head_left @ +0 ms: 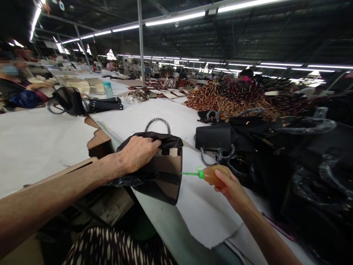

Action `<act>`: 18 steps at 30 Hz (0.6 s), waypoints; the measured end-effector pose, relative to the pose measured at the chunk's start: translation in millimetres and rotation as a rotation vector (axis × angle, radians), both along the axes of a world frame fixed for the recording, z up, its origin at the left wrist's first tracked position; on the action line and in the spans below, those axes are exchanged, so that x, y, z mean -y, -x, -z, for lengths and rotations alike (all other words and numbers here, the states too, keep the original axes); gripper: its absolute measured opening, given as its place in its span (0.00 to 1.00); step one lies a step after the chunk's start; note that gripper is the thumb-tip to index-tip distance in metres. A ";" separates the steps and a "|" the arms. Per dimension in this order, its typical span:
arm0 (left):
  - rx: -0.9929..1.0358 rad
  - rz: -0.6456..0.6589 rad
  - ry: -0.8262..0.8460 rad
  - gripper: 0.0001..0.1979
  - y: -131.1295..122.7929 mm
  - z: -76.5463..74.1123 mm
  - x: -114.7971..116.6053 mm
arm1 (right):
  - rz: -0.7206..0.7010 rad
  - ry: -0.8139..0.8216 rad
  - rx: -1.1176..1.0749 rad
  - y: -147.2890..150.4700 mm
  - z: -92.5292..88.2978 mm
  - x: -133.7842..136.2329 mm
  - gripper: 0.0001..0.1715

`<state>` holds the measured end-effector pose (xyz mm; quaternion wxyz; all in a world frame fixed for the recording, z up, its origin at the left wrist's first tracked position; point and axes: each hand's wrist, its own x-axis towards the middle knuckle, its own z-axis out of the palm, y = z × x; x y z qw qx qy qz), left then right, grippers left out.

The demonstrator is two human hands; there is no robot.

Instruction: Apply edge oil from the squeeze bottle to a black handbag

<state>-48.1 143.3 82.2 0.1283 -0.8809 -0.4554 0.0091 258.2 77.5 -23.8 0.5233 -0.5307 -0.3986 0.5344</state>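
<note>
A black handbag (165, 191) lies tilted on the white-covered table edge, its brown-lined opening facing right. My left hand (140, 152) is closed on the bag's upper black fabric, fingers curled over the edge. A round handle in clear plastic wrap (157, 121) stands up behind it. In my right hand (227, 184) is a squeeze bottle (213, 175) of amber liquid with a green cap and long green nozzle. The nozzle tip points left and reaches the rim of the bag's opening; whether it touches cannot be made out.
Black handbags with plastic-wrapped handles (259, 147) are heaped on the right. Behind them lie stacked brown pieces (220, 97). A teal-lidded container (107, 89) and another black bag (70, 101) stand at the back left, near a seated person (20, 88). A metal pole (141, 44) rises beyond.
</note>
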 end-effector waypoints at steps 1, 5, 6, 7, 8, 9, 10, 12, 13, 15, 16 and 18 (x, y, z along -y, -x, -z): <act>-0.005 -0.006 0.000 0.14 -0.6 -0.6 -1.2 | 0.002 -0.016 0.031 -0.6 0.3 -1.2 0.19; -0.022 0.005 -0.013 0.13 -1.7 -1.8 -4.7 | 0.036 -0.087 0.217 0.9 -0.9 -5.8 0.23; -0.027 0.009 -0.024 0.13 -2.1 -2.5 -5.0 | 0.054 -0.107 0.267 2.1 -2.4 -6.3 0.25; -0.033 0.013 -0.038 0.13 -2.7 -3.7 -5.2 | 0.070 -0.128 0.309 3.4 -4.6 -6.3 0.26; -0.038 0.018 -0.054 0.12 -3.5 -5.6 -5.3 | 0.080 -0.146 0.345 4.9 -7.5 -5.9 0.27; -0.045 0.023 -0.068 0.12 -4.6 -8.2 -5.5 | 0.087 -0.159 0.377 6.4 -11.0 -5.3 0.28; -0.050 0.030 -0.081 0.12 -5.9 -11.7 -6.0 | 0.091 -0.167 0.404 7.7 -15.0 -4.5 0.28; -0.059 0.046 -0.104 0.11 -9.0 -20.5 -7.3 | 0.099 -0.170 0.448 9.5 -22.7 -3.5 0.29; -0.063 0.057 -0.117 0.10 -10.8 -25.4 -7.8 | 0.104 -0.172 0.469 9.7 -25.8 -3.5 0.29; -0.077 0.082 -0.144 0.09 -15.1 -34.4 -7.6 | 0.123 -0.192 0.513 9.0 -29.1 -5.0 0.30; -0.089 0.098 -0.156 0.09 -17.4 -37.7 -6.4 | 0.133 -0.208 0.538 8.2 -29.1 -6.3 0.30; -0.124 0.133 -0.158 0.12 -22.5 -40.5 -1.0 | 0.146 -0.240 0.593 6.5 -26.1 -9.4 0.31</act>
